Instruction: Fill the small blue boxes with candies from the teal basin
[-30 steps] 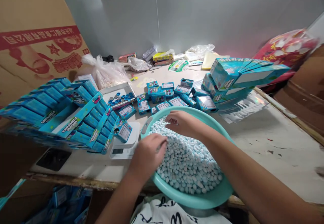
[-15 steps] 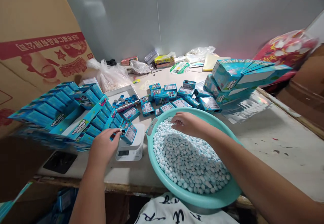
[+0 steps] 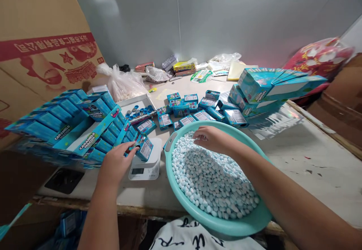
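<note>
A small blue candy box (image 3: 145, 147) stands on the white kitchen scale (image 3: 144, 171), its top opening toward my left hand. My left hand (image 3: 117, 163) is at that opening, thumb and forefinger slightly apart at the box's edge, with no candy visible between them. My right hand (image 3: 213, 140) hovers over the far side of the turquoise basin (image 3: 220, 229), fingers curled down; what lies inside them is hidden. White and pale blue candies (image 3: 209, 182) fill the basin, heaped toward its far side.
Display trays of blue boxes (image 3: 90, 137) stand at left beside a large carton (image 3: 48, 50). Loose blue boxes (image 3: 181, 110) lie behind the basin, near a shallow tray (image 3: 134, 105) of blue caps. Stacked display boxes (image 3: 260, 86) stand at right. A black phone-like object (image 3: 64, 180) lies front left.
My left fingers have parted at the box opening, and the white candy pinched between them before no longer shows. My right hand has barely moved over the basin.
</note>
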Available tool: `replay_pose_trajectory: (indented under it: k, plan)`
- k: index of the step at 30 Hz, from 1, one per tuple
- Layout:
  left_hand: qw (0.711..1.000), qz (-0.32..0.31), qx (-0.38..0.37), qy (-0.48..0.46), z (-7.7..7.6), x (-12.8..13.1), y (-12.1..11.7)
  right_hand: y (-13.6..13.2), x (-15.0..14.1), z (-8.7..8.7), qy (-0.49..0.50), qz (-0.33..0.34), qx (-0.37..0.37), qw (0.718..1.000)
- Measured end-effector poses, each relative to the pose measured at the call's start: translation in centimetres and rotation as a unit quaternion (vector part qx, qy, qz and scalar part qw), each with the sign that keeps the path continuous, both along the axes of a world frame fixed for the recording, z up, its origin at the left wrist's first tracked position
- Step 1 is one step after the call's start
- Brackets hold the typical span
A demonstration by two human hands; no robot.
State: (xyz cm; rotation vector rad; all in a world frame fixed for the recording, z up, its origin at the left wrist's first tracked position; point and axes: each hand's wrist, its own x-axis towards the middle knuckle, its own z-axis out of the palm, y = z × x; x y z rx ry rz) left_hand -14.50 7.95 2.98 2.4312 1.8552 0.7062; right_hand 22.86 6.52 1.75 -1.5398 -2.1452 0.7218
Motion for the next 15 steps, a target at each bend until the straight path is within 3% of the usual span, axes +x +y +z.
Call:
replay_pose_trajectory:
  k: [9,15]
  plan:
    - [0.997,-0.071,0.041,-0.001,-0.5,0.9,0.3,-0.2,-0.4,0.4,-0.017,0.002,0.0,1.0]
    - [0.986,-0.09,0.139,-0.017,1.0,2.6,-0.4,-0.4,-0.2,0.0,-0.027,0.007,-0.026,0.999]
